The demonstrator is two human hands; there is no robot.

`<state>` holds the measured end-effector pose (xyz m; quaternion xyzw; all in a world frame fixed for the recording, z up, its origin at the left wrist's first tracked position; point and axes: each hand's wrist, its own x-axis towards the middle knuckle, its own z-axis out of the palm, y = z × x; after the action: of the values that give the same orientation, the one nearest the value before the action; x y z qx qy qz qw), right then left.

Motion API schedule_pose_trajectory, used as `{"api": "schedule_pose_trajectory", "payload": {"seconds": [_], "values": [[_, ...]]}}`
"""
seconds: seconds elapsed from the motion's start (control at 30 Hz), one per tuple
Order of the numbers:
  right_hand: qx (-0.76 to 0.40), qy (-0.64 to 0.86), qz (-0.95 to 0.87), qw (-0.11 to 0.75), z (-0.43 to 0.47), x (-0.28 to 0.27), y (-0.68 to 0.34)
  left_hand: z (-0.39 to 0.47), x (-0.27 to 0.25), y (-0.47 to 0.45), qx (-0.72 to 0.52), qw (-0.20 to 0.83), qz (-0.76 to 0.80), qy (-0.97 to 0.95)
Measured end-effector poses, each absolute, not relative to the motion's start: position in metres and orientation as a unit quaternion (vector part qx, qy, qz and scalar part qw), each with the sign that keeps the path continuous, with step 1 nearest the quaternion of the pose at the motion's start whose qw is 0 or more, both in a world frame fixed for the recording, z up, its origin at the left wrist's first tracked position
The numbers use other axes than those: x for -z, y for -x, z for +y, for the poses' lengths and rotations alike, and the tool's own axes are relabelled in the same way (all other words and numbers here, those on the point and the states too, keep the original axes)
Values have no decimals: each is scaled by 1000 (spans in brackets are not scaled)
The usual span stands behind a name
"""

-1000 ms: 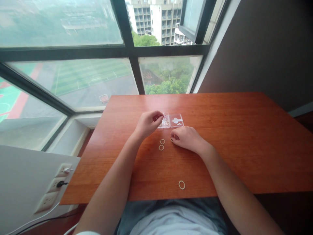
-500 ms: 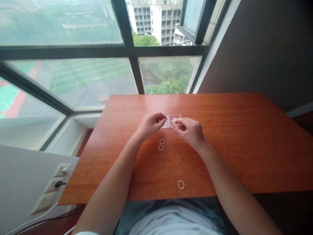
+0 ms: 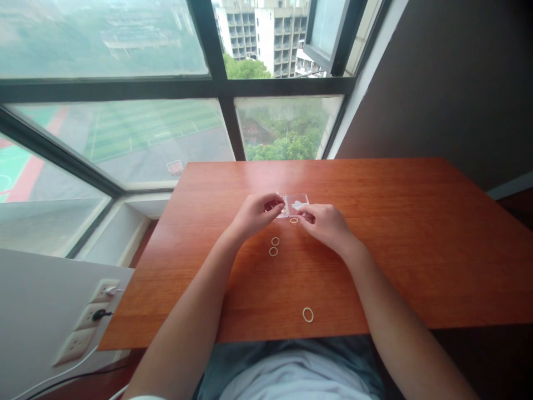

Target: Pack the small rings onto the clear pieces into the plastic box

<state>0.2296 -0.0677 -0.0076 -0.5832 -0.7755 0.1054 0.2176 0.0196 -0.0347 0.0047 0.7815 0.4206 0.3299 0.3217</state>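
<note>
Far from the front edge of the smooth wooden table (image 3: 416, 222), past round rings (image 3: 303, 314), a clear plastic box (image 3: 293, 199) is being partly covered by the left hand (image 3: 259, 212) and right hand (image 3: 327, 223); their grip cannot be told. More room is being seen to the right.

Cream rings (image 3: 303, 314); clear case (image 3: 293, 209) with white print (image 3: 297, 205); reddish-brown, wood-grained table (image 3: 408, 233); dark window frame (image 3: 222, 88).

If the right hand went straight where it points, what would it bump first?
The right hand would likely meet the clear plastic case first; depth is unclear, so they may already touch.
</note>
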Motion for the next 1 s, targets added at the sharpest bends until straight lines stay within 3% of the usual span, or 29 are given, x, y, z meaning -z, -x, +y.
{"api": "schedule_pose_trajectory", "payload": {"seconds": [0.3,0.5,0.63,0.87,1.0], "values": [[-124,578,-803,76,-71,7,-224,-34,-4,-19,-325,309,432,-783],[-102,585,-804,30,-71,5,-220,-34,-3,-19,-322,311,434,-782],[-90,579,-808,66,-72,6,-219,-34,-3,-18,-324,313,430,-783],[-28,556,-793,246,-72,10,-220,-36,-5,-22,-318,333,417,-783],[-13,532,-793,297,-72,13,-219,-37,-4,-25,-312,350,404,-786]]}}
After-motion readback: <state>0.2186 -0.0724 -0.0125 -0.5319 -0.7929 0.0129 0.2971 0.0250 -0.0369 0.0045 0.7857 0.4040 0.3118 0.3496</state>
